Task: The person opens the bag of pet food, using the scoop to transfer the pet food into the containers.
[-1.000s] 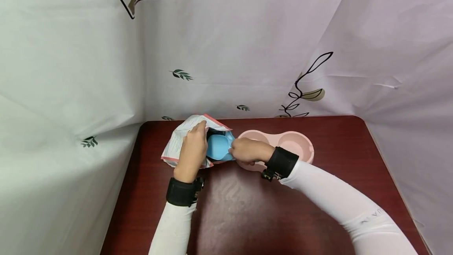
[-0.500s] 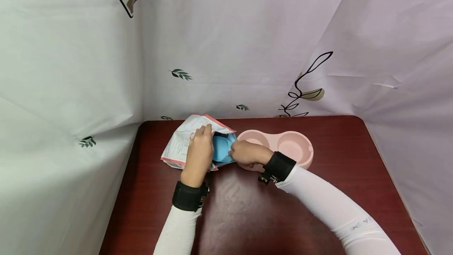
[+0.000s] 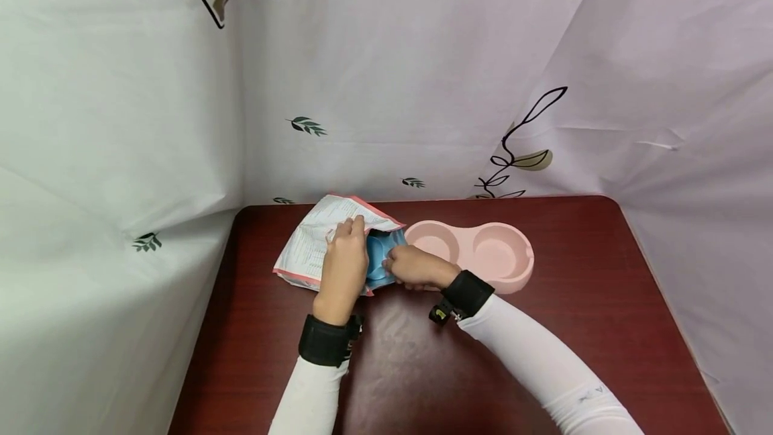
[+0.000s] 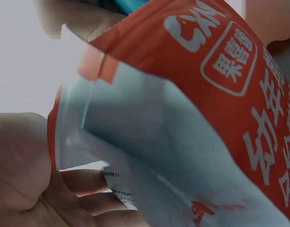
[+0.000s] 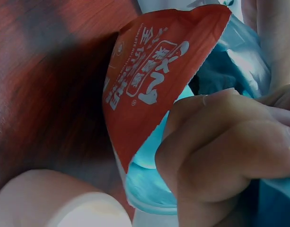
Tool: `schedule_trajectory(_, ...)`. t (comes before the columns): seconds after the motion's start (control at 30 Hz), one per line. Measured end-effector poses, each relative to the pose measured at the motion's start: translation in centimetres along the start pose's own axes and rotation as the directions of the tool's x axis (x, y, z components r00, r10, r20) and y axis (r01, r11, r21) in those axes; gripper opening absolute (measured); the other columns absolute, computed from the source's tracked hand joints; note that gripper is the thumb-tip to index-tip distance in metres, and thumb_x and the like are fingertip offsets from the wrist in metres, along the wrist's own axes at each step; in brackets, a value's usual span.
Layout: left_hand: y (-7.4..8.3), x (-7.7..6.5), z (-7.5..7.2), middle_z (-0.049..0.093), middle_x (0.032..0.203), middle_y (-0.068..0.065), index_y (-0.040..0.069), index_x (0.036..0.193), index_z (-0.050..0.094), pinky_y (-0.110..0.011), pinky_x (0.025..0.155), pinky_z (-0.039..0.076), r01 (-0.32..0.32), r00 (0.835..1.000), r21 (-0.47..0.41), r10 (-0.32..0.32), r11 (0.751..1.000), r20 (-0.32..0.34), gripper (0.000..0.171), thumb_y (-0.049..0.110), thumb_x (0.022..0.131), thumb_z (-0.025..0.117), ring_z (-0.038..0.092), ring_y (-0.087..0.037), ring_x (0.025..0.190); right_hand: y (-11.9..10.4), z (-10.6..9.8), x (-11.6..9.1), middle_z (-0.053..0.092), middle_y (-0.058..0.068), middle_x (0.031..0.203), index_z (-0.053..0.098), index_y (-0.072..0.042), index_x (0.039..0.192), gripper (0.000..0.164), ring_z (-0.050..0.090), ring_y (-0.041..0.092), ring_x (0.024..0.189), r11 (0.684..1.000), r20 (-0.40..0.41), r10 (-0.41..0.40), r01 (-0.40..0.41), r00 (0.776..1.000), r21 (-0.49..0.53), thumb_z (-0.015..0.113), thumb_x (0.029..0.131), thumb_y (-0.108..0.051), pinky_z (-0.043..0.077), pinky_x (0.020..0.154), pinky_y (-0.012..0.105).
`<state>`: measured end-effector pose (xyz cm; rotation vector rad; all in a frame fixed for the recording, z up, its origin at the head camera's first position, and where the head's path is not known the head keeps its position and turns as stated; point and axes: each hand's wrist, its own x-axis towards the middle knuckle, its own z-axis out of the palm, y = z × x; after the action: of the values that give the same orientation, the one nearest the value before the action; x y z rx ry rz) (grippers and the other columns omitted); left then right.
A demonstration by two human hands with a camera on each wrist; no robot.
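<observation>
A white, red-edged pouch bag (image 3: 308,240) with a blue lining lies on its side at the table's back left, its mouth facing right. My left hand (image 3: 344,264) grips the bag near its mouth; the left wrist view shows the fingers reaching behind the torn edge of its red printed front (image 4: 220,61). At the opening, my right hand (image 3: 419,267) holds a blue scoop (image 3: 376,255) by its handle (image 5: 277,194), fingers curled. The scoop's bowl sits inside the bag mouth, partly hidden by the upper flap. Whatever the bag contains is hidden.
A pink double bowl (image 3: 465,240) with two round hollows stands just right of the bag, partly behind my right hand. Dark red wooden table (image 3: 580,327) surrounds them. White patterned cloth (image 3: 362,86) hangs at the back and sides.
My right hand has moved slightly left, pushing the scoop further into the bag. My left hand and the bag's mouth have shifted a little right. The pink bowl is less covered now.
</observation>
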<state>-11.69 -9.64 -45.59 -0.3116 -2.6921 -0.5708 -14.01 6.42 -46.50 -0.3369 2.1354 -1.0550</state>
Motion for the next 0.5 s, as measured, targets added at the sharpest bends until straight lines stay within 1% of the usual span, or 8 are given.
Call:
schedule_trajectory(0.13, 0.1, -0.2, 0.0, 0.068, 0.12, -0.032, -0.009, 0.129, 0.063, -0.05, 0.075, 0.062, -0.006, 1.0, -0.004, 0.006, 1.0, -0.005, 0.028, 0.004, 0.104, 0.06, 0.071, -0.044, 0.106, 0.4, 0.6, 0.1, 0.053, 0.003, 0.063, 0.064, 0.003, 0.093, 0.035, 0.046, 0.014, 0.044, 1.0, -0.025, -0.005, 0.005, 1.0, 0.021, 0.045, 0.111, -0.02, 0.038, 0.04, 0.027)
schedule_trajectory(0.23, 0.1, -0.2, 0.0, 0.068, 0.12, -0.032, -0.009, 0.129, 0.063, -0.053, 0.079, 0.061, -0.002, 1.0, -0.01, 0.002, 1.0, -0.002, 0.028, 0.004, 0.103, 0.06, 0.07, -0.044, 0.108, 0.5, 0.9, 0.3, 0.054, 0.004, 0.062, 0.065, 0.004, 0.093, 0.037, 0.047, 0.014, 0.043, 1.0, -0.037, -0.021, 0.021, 0.999, 0.009, 0.044, 0.111, -0.02, 0.039, 0.04, 0.027)
schedule_trajectory(0.3, 0.0, -0.3, 0.0, 0.067, 0.121, -0.033, -0.009, 0.13, 0.063, -0.054, 0.081, 0.06, 0.007, 1.0, -0.014, -0.007, 1.0, 0.004, 0.029, 0.005, 0.104, 0.06, 0.07, -0.044, 0.111, 0.5, 1.0, 0.5, 0.055, 0.007, 0.063, 0.065, 0.005, 0.092, 0.038, 0.046, 0.014, 0.042, 0.999, -0.04, -0.034, 0.035, 0.999, 0.012, 0.044, 0.111, -0.02, 0.038, 0.04, 0.027)
schedule_trajectory(0.37, 0.0, -0.3, 0.1, 0.067, 0.122, -0.033, -0.009, 0.13, 0.062, -0.054, 0.083, 0.06, 0.016, 1.0, -0.016, -0.015, 1.0, 0.006, 0.029, 0.004, 0.104, 0.059, 0.069, -0.044, 0.112, 0.4, 1.1, 0.7, 0.056, 0.009, 0.064, 0.064, 0.006, 0.093, 0.038, 0.045, 0.014, 0.041, 0.999, -0.038, -0.038, 0.039, 0.999, 0.028, 0.043, 0.111, -0.02, 0.038, 0.04, 0.027)
schedule_trajectory(0.43, 0.0, -0.4, 0.2, 0.067, 0.121, -0.032, -0.009, 0.13, 0.062, -0.051, 0.08, 0.061, 0.021, 1.0, -0.015, -0.021, 1.0, 0.004, 0.029, 0.003, 0.104, 0.058, 0.07, -0.044, 0.109, 0.3, 1.3, 0.9, 0.055, 0.01, 0.064, 0.064, 0.006, 0.093, 0.037, 0.044, 0.013, 0.04, 0.998, -0.037, -0.037, 0.039, 0.999, 0.051, 0.043, 0.111, -0.019, 0.037, 0.039, 0.027)
schedule_trajectory(0.5, 0.1, -0.5, 0.3, 0.067, 0.121, -0.031, -0.01, 0.13, 0.061, -0.051, 0.079, 0.061, 0.014, 1.0, -0.014, -0.014, 1.0, 0.006, 0.028, 0.002, 0.104, 0.057, 0.069, -0.045, 0.108, 0.3, 1.4, 1.2, 0.054, 0.008, 0.062, 0.064, 0.005, 0.093, 0.036, 0.041, 0.013, 0.039, 0.996, -0.033, -0.036, 0.039, 0.999, 0.083, 0.042, 0.11, -0.018, 0.035, 0.039, 0.027)
